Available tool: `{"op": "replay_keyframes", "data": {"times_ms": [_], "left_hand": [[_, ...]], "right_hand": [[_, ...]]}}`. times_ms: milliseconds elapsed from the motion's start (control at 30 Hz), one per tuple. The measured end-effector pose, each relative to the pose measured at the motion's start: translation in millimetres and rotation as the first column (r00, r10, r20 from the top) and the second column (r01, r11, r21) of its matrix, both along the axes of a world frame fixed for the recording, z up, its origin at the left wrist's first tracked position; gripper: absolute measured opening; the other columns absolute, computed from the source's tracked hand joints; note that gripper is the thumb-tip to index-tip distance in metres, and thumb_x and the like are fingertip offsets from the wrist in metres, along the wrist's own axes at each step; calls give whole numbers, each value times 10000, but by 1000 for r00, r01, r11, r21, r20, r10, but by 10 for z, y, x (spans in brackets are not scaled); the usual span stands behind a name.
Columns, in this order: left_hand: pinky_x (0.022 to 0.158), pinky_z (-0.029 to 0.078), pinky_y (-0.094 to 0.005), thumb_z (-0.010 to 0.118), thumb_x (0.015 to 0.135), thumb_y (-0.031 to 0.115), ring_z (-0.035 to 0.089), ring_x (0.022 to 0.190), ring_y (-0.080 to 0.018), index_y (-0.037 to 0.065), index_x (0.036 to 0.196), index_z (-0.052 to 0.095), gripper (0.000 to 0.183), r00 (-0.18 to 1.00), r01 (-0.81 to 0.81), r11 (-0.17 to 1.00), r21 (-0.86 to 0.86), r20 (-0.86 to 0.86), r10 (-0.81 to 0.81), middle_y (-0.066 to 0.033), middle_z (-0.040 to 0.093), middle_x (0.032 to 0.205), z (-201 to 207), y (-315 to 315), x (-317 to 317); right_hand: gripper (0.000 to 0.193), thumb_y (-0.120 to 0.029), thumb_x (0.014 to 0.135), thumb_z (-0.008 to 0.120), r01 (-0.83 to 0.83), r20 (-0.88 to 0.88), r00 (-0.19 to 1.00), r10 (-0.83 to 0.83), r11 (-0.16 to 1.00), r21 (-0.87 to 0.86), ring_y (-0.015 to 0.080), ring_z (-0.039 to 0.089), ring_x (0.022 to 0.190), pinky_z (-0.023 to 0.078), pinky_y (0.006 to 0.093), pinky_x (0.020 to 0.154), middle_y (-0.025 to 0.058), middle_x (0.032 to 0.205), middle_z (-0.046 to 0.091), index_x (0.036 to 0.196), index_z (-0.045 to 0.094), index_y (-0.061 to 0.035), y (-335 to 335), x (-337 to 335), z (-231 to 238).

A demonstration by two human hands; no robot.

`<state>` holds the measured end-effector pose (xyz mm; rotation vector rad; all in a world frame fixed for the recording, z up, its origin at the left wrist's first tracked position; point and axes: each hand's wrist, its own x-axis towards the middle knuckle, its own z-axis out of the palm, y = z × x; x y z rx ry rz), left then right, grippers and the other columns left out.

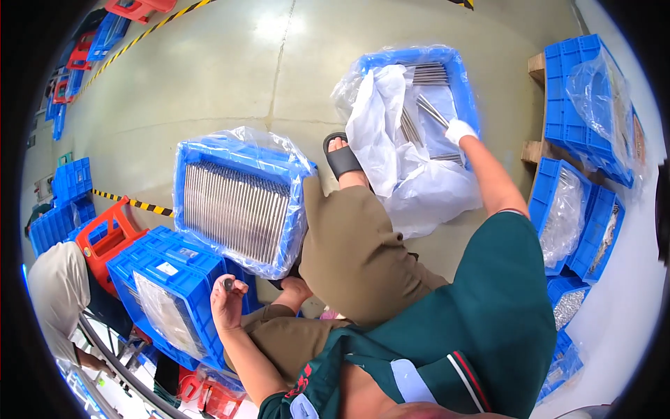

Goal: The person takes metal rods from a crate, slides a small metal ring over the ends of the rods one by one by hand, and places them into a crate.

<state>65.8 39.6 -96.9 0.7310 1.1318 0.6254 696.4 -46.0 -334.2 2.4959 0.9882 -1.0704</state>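
Observation:
My right hand (460, 131), in a white glove, is closed on the near end of a few thin metal rods (432, 110), which slant over a blue crate (466, 91) lined with clear film and white sheeting (380, 119). More rods (430, 74) lie inside that crate, partly covered by the sheeting. My bare left hand (227, 307) is raised at the left, its fingers curled round a small dark round-ended piece (228, 284); how long it is cannot be seen. Close beyond this hand stands a film-lined blue crate (180, 202) holding a row of parallel metal rods (237, 209).
Stacked blue crates (157, 255) and a red stool (108, 234) are at my left, near another person's light clothing (59, 293). More blue crates (583, 105) rest on a wooden pallet (534, 150) at the right. Yellow-black tape (139, 42) marks the floor.

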Motion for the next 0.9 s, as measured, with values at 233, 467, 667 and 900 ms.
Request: {"op": "replay_keyframes", "data": {"times_ms": [233,467,667,900], "left_hand": [[782,442,-325,560,880,291,587,792,-206,-15,1050,512,354,996,59,992,110,63,-66,-112,615,821,141,-52,128],[793,434,-330,563,877,281,580,797,-207,-17,1050,518,347,998,41,992,120,42,-47,-116,612,826,214,-177,62],[781,433,-325,545,886,280,566,790,-209,-16,1062,511,346,994,-23,981,192,108,2,-118,606,839,231,-150,24],[741,431,-307,532,887,310,559,790,-205,6,1070,540,355,978,-129,947,295,197,72,-104,603,858,604,1,27]], "right_hand": [[240,-167,767,555,-425,93,869,486,829,-364,316,623,927,503,395,740,149,1037,635,952,676,-73,73,282,573],[183,-161,702,658,-243,177,876,448,728,-641,188,642,653,488,425,490,11,826,671,878,705,-142,255,-189,298],[232,-266,769,613,-217,328,902,280,952,-215,282,644,850,504,419,715,116,920,671,903,684,-91,-478,170,130],[304,-371,824,589,347,-566,820,-83,858,378,100,412,466,346,275,446,-5,560,471,756,560,-76,1,-609,1419]]}}
